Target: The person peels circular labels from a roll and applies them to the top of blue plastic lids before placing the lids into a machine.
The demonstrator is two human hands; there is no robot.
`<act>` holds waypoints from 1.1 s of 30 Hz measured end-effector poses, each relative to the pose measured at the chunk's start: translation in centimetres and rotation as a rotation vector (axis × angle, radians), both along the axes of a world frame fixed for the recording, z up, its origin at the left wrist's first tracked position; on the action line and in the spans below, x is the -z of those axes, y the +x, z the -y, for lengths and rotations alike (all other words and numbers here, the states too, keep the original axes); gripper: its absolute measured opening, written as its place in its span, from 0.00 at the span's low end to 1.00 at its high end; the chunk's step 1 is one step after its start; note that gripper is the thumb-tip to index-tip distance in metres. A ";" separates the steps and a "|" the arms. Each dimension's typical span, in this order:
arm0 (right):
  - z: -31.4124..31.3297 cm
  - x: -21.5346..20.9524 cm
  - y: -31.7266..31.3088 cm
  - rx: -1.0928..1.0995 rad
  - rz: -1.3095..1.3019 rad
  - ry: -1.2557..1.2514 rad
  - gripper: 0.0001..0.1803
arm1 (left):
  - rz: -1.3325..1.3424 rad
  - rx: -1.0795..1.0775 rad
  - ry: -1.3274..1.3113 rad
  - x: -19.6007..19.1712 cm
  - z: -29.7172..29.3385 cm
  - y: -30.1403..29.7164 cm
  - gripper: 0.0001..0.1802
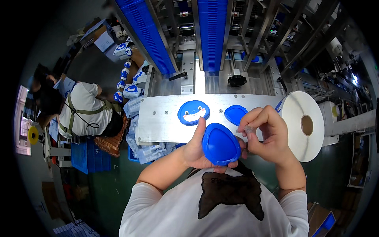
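Centre of the frame, just below the middle: the left hand (195, 152) cups a blue rounded case (220, 144), fingers wrapped under it and the thumb pressed up along its left edge, so it is gripped firmly with its plain, smooth side facing up. Its longer axis runs roughly from lower left to upper right, tapering toward the lower edge. Right beside it, touching at the case's upper right rim, the right hand (263, 134) is pinched closed on a small clear piece (248, 129), thumb and forefinger tight together; what that bit is exactly is too small to tell. So the left hand carries the case and the right hand sits just above and to the right of it. Higher up, on the metal surface (158, 122), lie two more blue pieces: one with a white smiling face (193, 112) and a plain one (235, 114) partly behind the right hand's fingers. A big white tape roll (302, 125) stands at right, and another person in a white shirt (85, 108) sits at far left.
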State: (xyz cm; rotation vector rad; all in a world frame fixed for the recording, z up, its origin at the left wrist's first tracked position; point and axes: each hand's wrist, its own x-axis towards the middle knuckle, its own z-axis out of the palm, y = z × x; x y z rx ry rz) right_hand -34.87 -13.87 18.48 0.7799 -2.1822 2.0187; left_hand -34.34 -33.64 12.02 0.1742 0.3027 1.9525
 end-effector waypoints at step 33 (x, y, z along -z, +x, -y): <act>1.7 1.4 -0.2 0.110 -0.634 0.610 0.18 | 0.122 -0.247 0.033 0.0 0.5 1.1 0.44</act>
